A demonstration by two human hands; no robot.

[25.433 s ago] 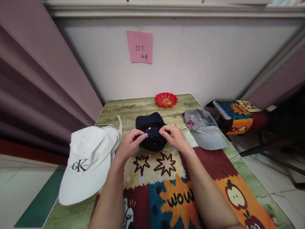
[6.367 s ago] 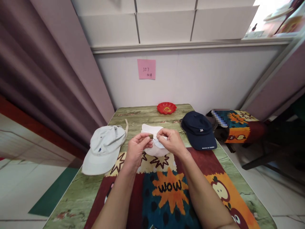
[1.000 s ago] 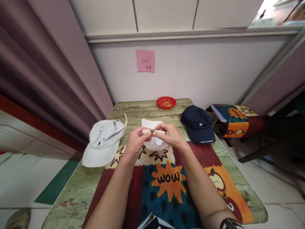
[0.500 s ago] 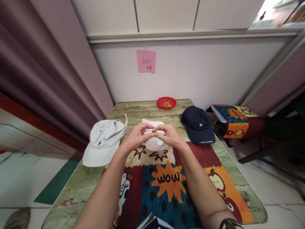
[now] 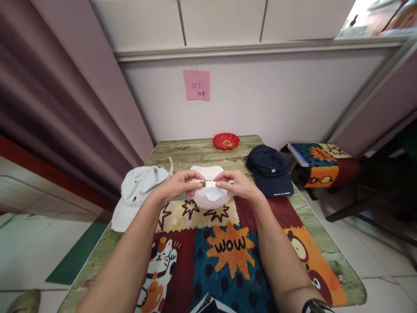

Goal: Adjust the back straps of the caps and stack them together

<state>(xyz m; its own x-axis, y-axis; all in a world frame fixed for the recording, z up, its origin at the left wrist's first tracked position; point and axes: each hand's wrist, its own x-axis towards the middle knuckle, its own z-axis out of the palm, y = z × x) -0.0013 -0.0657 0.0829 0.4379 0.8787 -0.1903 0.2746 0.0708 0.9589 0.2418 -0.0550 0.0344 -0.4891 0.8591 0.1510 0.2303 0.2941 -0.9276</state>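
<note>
A white cap (image 5: 213, 199) lies at the middle of the table, its brim pointing away from me. My left hand (image 5: 182, 184) pinches the left part of its back strap, beside a small brass-coloured buckle (image 5: 203, 183). On the other side, my right hand (image 5: 233, 182) pinches the right part of the same strap. The strap is stretched level between the two hands, above the cap's crown. To the left lies a light grey cap (image 5: 138, 187) with a small dark logo. A navy cap (image 5: 272, 171) with white lettering rests at the right.
A red scalloped dish (image 5: 226, 141) stands near the back edge of the wood-patterned table (image 5: 182, 148). A colourful printed mat (image 5: 208, 243) lies under my forearms. At the right is a bench (image 5: 329, 167) with a similar cover. A pink note (image 5: 197, 85) sticks to the wall.
My hands have moved apart, the left one outward. The strap and buckle now show straight between them, and the white cap's brim shows more fully. The view has shifted slightly.
</note>
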